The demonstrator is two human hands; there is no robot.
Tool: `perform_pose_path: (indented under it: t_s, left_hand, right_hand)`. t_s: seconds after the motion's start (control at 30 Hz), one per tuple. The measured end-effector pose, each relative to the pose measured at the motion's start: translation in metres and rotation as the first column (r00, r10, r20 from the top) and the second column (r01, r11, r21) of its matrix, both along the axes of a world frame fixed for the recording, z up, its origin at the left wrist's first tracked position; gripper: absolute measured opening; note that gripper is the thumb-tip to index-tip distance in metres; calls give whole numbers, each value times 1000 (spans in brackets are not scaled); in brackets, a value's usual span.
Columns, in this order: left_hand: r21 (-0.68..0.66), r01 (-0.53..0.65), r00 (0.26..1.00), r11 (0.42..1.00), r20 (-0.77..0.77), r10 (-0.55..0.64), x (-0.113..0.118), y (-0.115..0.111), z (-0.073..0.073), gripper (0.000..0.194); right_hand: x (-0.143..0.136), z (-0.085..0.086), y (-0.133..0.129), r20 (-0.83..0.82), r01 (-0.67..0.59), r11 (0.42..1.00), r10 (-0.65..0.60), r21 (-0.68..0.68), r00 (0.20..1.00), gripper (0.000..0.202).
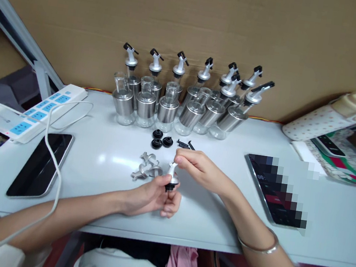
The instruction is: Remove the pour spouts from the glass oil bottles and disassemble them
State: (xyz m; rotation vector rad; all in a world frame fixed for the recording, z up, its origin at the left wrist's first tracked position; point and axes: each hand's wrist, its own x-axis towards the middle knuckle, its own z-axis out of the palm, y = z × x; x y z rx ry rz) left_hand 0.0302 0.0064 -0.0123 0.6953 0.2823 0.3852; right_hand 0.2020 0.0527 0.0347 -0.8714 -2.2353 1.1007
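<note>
My left hand holds a silver pourer top with a black stopper at its bottom, upright between thumb and fingers. The fingers of my right hand are pinched at the tip of that spout; whatever they hold there is too small to make out. Left of my hands lie several loose silver spout pieces. Behind them sit three black stoppers, and a few small black levers lie just beyond my right hand.
Two rows of glass-and-steel bottles stand at the back, many with pourers. A power strip, cable and phone are left; another phone and a dotted bottle are right.
</note>
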Motion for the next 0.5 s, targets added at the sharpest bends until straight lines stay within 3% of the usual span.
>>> perform_pose_path:
  t_s: [0.23, 0.5]
  left_hand:
    - [39, -53, 999, 998, -12, 53, 2, -2, -2, 61]
    - [75, -25, 997, 997, -66, 30, 2, -3, 2, 37]
  right_hand:
    - [8, 6, 2, -32, -112, 963, 108, -244, 994, 42]
    - [8, 7, 0, 16, -139, 951, 149, -277, 989, 47]
